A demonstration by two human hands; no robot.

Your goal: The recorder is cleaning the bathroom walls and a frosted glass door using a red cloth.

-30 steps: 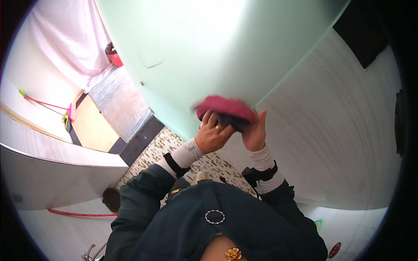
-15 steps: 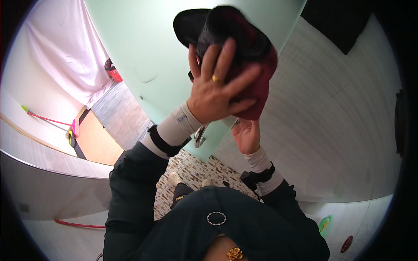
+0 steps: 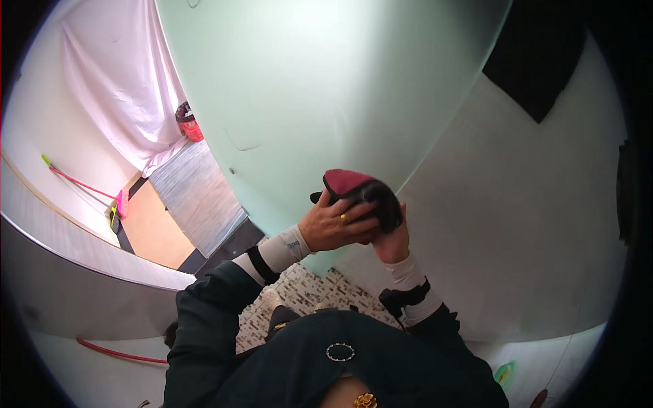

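Observation:
A soft maroon and black cap (image 3: 347, 181) is held up in front of my body, its maroon side upward and its dark edge toward the right. My left hand (image 3: 330, 228), with a gold ring on one finger, wraps over its near side. My right hand (image 3: 393, 245) grips it from below on the right, and the fingers there are mostly hidden behind the cap. Both wrists wear pale cuffs with black straps. Behind the cap stands a pale green frosted door panel (image 3: 286, 88).
At the left, a pink broom (image 3: 122, 203) leans near an orange-tan floor patch (image 3: 153, 231). A pink curtain (image 3: 126, 75) hangs beside a red bin (image 3: 194, 130). Mosaic tiles (image 3: 313, 289) lie underfoot. A dark cloth (image 3: 534, 61) hangs at the right, along a grey wall (image 3: 490, 224).
Both hands have brought the cap down and nearer to my body. It has turned, so its maroon side now faces up. My view has tilted slightly.

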